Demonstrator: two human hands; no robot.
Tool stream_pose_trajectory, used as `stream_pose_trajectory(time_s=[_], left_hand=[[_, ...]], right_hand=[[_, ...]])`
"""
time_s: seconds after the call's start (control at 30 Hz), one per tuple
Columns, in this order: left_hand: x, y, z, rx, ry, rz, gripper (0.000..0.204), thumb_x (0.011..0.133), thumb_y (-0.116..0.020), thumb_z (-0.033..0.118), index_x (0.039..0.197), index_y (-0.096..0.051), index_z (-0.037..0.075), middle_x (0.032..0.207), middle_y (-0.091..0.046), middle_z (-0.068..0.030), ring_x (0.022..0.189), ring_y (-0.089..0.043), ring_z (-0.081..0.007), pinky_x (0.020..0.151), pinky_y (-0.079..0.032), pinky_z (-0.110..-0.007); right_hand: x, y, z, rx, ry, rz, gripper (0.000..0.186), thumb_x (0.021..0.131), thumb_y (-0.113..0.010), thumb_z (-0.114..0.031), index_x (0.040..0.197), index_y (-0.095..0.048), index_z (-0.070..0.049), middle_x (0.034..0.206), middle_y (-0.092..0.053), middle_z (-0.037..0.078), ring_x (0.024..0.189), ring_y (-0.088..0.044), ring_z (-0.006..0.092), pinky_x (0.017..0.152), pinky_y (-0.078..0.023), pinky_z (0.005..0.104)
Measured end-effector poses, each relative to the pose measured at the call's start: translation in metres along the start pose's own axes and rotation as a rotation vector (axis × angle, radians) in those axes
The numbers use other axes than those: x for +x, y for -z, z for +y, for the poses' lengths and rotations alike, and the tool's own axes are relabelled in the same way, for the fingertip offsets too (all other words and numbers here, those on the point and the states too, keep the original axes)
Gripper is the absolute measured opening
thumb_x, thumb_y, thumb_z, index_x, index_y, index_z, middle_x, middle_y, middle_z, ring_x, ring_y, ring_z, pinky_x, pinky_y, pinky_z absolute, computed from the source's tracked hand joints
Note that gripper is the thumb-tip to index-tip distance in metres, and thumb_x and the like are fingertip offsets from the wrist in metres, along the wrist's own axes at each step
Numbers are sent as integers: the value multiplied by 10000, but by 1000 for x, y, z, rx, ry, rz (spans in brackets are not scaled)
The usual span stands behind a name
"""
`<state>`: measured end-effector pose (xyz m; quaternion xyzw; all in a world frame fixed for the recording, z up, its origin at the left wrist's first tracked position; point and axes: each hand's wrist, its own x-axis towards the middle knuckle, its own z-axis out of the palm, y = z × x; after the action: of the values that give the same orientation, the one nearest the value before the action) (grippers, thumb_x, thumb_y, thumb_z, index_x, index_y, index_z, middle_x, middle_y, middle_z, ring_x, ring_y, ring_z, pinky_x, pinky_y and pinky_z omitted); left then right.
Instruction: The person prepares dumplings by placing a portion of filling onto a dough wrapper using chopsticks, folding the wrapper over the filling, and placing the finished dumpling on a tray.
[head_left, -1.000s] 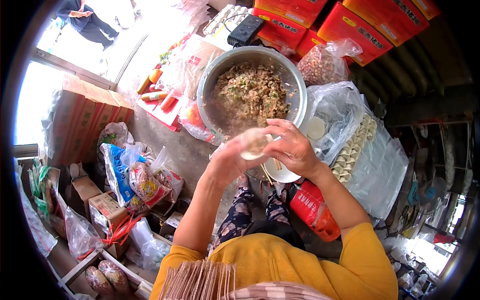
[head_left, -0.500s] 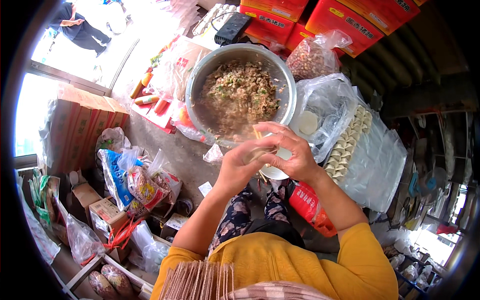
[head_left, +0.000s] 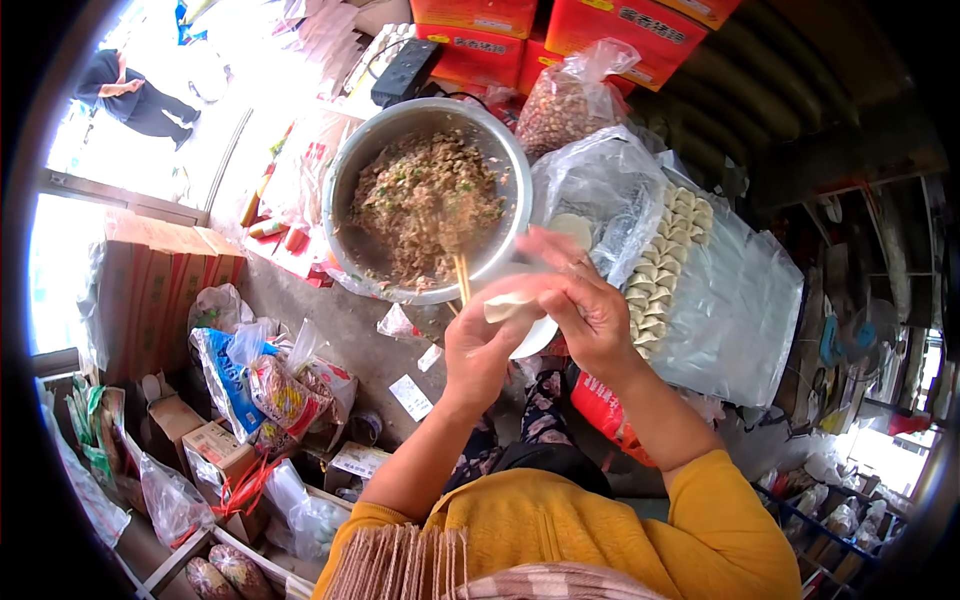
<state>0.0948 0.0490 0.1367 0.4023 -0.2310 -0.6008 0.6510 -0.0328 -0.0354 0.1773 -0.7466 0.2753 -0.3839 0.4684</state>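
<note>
My left hand (head_left: 480, 345) is closed on a pale dumpling wrapper (head_left: 508, 306), curved between thumb and fingers. What lies inside it cannot be made out. My right hand (head_left: 590, 322) is beside it, thumb apart from the stretched, motion-smeared fingers. Just beyond, a pair of chopsticks (head_left: 462, 276) leans over the near rim of a big metal basin (head_left: 338, 200) of minced filling (head_left: 430, 205). Beneath my hands shows part of a white bowl (head_left: 537, 338). Round wrappers (head_left: 572, 228) lie in clear plastic to the right, beside rows of folded dumplings (head_left: 660, 265).
Plastic sheeting (head_left: 730, 310) covers the surface right of the dumplings. A bag of nuts (head_left: 565, 105) and red boxes (head_left: 620, 35) stand at the back. Cartons (head_left: 150, 270) and bagged goods (head_left: 285, 385) crowd the left. A person (head_left: 140, 100) is outside at far left.
The chopsticks have left my right hand and now lean at the basin's rim. The wrapper shows more plainly in my left hand. The view has shifted, moving the basin left in the picture.
</note>
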Motion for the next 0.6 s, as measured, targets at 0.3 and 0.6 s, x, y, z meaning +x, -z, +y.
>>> stream_pose_trajectory(time_s=[0.3,0.6], left_hand=[[-1,-57,-36,-425,112,-203,445,938,-598,104,1329,-449,-47,1226,-587,-151,1107,-599,-236,958,-484,-357],[-5,-102,-71,-151,101,-232,427,941,-611,131,1306,-469,-38,1204,-592,-101,1093,-584,-177,939,-474,-326]], right_hand=[[-38,57,5,144,-212,-31,807,766,-811,-292,1400,-415,12,1440,-447,167,1321,-443,264,1114,-301,405],[-63,120,10,-222,101,-56,347,961,-543,-243,1225,-572,-19,1337,-535,172,1274,-487,346,1087,-307,519]])
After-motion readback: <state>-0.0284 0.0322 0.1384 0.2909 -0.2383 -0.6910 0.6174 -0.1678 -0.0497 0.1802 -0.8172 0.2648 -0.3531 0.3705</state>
